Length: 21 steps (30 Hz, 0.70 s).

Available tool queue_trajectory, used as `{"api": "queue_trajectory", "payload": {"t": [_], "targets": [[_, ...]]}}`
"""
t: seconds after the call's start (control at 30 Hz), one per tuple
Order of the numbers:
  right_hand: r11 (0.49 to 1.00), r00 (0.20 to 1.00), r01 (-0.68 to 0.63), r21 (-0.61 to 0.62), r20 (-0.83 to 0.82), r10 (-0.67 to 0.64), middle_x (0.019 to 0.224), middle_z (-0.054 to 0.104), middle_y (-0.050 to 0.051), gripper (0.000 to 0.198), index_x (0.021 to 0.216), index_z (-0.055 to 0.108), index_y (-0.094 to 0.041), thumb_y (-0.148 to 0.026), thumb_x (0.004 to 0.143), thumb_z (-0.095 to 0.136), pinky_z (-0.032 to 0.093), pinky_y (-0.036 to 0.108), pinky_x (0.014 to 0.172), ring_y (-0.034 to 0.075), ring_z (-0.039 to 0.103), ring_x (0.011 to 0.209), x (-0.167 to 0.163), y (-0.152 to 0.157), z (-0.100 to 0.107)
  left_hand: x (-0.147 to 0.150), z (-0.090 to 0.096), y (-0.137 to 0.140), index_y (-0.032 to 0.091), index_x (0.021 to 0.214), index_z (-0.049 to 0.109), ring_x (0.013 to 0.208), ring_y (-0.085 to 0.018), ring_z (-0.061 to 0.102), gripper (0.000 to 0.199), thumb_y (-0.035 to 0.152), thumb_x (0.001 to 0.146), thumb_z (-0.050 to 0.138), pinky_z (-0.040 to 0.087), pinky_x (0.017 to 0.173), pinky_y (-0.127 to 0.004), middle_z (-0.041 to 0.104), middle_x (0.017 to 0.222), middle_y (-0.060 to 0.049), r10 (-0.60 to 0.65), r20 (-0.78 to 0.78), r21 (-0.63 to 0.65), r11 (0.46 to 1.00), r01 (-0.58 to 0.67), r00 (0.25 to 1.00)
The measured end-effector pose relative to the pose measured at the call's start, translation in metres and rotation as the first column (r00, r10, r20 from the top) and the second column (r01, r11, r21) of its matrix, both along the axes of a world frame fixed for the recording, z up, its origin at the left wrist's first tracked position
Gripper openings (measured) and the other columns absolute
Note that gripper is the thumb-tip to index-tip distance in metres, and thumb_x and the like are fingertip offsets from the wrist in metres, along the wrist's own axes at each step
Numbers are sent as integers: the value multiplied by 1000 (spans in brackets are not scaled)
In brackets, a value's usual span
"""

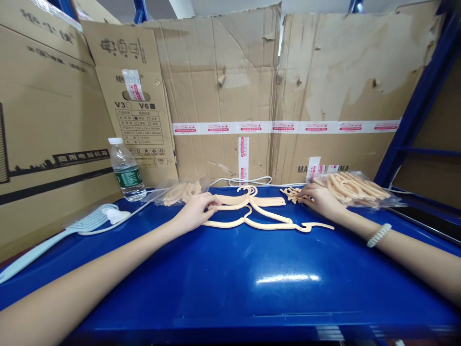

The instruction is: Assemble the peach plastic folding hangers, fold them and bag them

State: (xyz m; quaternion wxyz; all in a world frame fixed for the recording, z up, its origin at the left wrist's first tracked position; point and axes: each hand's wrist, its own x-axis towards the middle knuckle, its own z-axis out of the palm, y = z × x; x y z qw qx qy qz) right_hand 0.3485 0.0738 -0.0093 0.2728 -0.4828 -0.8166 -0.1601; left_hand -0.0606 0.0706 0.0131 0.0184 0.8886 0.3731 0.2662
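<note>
Several peach plastic clothes hangers lie overlapped in the middle of the blue table. My left hand point(196, 211) is closed, thumb and fingers pinching the left arm end of one clothes hanger point(234, 207). In front of it lies another hanger point(266, 225), flat on the table, with a loose curved piece point(306, 228) touching its right end. On the right, my right hand point(320, 198) has its fingers closed at a small pile of peach plastic pieces point(291, 193). Whatever lies between those fingertips is too small to make out.
Clear bags of peach parts lie at the left point(180, 191) and right point(355, 188). A water bottle point(127, 172) stands at the back left, near a pale blue fly swatter point(86, 221) and crumpled tissue point(115, 215). A white cable point(248, 180) runs along the cardboard wall point(223, 96).
</note>
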Motion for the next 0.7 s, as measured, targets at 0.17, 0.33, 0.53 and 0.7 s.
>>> {"api": "queue_trajectory", "payload": {"t": [0.17, 0.33, 0.53, 0.7], "targets": [[993, 994, 44, 106, -100, -33, 81, 66, 10, 22, 79, 66, -18, -30, 85, 48, 49, 39, 70, 25, 61, 76, -4, -4, 7, -2, -2, -2, 15, 86, 62, 75, -17, 61, 12, 18, 82, 51, 51, 69, -29, 64, 84, -6, -19, 82, 16, 1000, 18, 996], [990, 906, 103, 100, -421, -52, 70, 62, 5, 19, 83, 59, -20, -36, 86, 50, 46, 33, 58, 21, 58, 64, -10, -22, 26, -2, -7, -5, 16, 84, 59, 72, -16, 60, 9, 19, 81, 51, 51, 66, -28, 61, 81, -4, -28, 141, 31, 999, 24, 990], [950, 308, -253, -182, -946, -99, 71, 67, 3, 6, 82, 60, -21, -27, 82, 63, 54, 20, 51, 13, 63, 60, -27, -50, 36, 2, -10, -13, 16, 83, 57, 71, -14, 57, 8, 14, 81, 50, 48, 66, -27, 58, 80, -2, -77, 156, 58, 996, 69, 985], [847, -5, -429, -313, -937, -348, 73, 71, 4, 17, 78, 64, -18, -2, 81, 58, 58, 13, 58, 10, 69, 66, -41, -56, 32, 3, -11, -16, 17, 83, 57, 72, -14, 56, 10, 10, 80, 50, 47, 66, -26, 57, 82, -2, -88, 164, 60, 995, 79, 983]]}}
